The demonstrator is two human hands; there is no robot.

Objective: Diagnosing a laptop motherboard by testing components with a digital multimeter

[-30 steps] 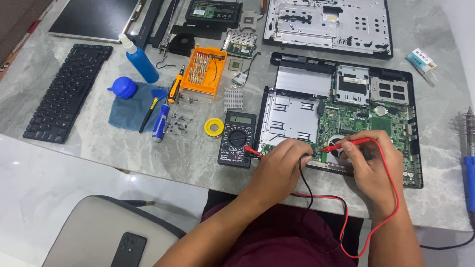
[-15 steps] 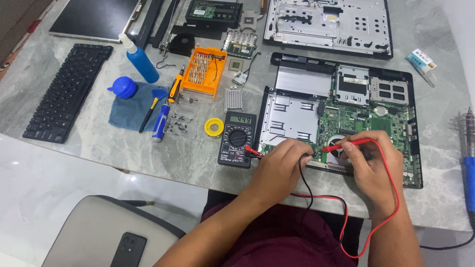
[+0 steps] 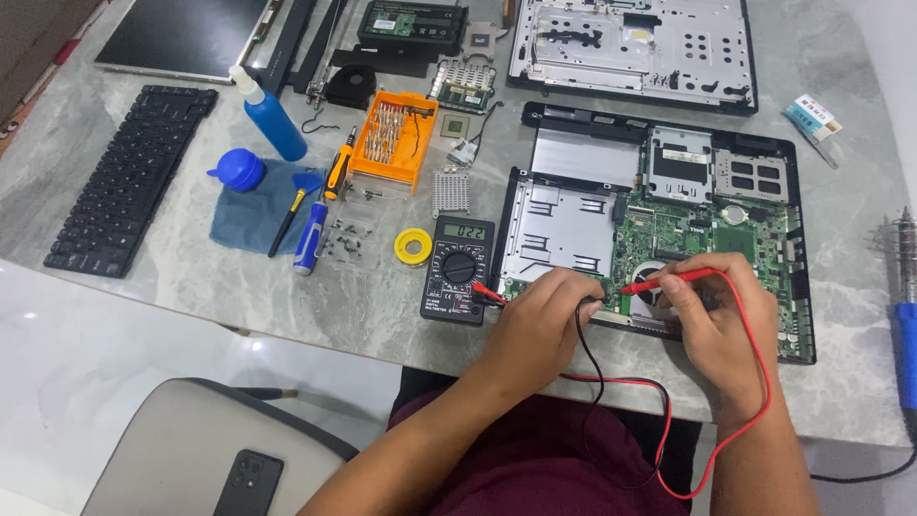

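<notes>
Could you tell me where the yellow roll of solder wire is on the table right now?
In the head view, the yellow solder roll lies on the table left of centre, just left of the multimeter and right of the blue-handled screwdriver.

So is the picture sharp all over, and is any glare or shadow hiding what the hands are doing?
Head view: sharp across the grey table, lit evenly and softly. Shadows are faint, lying just under the left hand and right hand. Small bright spots of glare show only on the glossy white surface nearer the camera; the green circuit board stays clear. Straight edges bow slightly toward the frame's corners.
</notes>
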